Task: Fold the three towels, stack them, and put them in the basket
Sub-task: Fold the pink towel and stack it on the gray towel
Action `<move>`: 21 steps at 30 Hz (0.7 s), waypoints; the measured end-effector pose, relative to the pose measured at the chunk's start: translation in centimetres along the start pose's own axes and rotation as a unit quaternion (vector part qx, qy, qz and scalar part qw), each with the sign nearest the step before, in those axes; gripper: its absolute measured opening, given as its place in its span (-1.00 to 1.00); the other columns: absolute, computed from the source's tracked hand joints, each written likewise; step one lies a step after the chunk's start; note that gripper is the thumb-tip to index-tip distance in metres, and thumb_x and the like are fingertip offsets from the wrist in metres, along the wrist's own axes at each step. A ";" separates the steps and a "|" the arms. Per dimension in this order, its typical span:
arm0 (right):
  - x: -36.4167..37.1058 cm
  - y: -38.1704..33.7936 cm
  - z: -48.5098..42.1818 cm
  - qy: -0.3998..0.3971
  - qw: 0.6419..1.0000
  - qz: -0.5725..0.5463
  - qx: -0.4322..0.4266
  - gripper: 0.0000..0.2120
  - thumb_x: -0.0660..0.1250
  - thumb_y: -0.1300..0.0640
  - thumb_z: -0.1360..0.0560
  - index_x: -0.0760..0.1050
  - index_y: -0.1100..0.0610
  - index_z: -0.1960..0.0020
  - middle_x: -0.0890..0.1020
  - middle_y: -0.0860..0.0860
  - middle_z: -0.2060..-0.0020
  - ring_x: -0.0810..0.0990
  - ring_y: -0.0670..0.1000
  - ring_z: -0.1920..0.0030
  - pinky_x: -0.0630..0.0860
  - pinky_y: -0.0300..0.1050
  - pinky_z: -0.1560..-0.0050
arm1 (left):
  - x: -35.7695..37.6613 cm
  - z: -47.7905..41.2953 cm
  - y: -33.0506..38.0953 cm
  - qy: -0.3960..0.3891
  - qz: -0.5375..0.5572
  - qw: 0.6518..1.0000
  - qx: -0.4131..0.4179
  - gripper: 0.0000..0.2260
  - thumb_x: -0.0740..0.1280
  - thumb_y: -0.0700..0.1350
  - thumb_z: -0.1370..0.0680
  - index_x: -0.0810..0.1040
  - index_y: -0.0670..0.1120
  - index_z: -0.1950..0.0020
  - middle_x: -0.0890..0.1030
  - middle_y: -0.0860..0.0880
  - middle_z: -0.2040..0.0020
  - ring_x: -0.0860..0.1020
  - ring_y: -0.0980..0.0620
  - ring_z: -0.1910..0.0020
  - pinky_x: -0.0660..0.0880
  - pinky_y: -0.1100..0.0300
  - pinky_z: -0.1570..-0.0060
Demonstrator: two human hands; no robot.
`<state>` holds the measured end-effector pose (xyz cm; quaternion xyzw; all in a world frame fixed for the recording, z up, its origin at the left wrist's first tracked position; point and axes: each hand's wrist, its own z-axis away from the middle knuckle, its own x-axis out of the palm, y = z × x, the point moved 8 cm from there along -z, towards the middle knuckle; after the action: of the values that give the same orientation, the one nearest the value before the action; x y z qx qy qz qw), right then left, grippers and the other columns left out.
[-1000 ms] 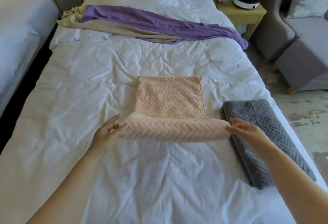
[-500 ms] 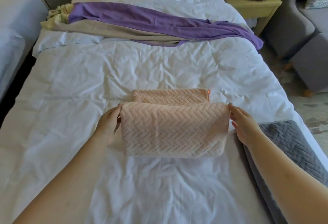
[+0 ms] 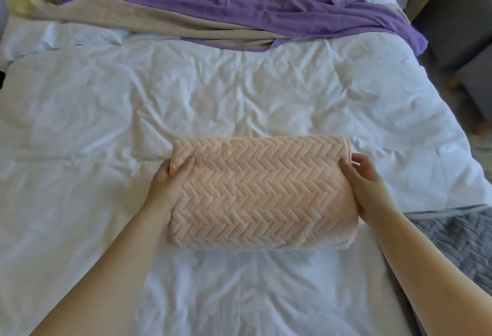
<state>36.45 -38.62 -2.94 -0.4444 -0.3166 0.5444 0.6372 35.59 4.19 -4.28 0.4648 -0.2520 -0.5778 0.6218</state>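
Rumpled white bed, grey armchair beside it.

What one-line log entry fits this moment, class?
step: folding peach towel | left hand: grips its left end | right hand: grips its right end | grey towel: lies at right

1 head-worn view looks steeply down, close over the bed.

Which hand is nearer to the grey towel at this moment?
Right. The right hand grips the peach towel's right end, just up and left of the grey towel. The left hand grips the opposite end, with the whole peach towel between.
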 end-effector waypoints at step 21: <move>-1.4 7.5 10.5 0.010 0.991 0.121 0.060 -0.71 0.39 -0.15 -0.39 0.58 0.07 0.11 0.63 -0.06 0.28 0.54 -0.12 0.23 0.42 -0.19 0.17 | -1.4 9.2 -7.6 0.027 -0.040 0.998 -0.034 -0.39 0.33 0.41 -0.35 0.47 -0.04 -0.14 0.58 0.05 0.01 0.54 0.17 0.02 0.41 0.30 0.08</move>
<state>23.78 -37.54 -5.44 -0.4458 -0.2211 0.6312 0.5949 23.78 3.61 -6.52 0.4687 -0.1969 -0.5974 0.6203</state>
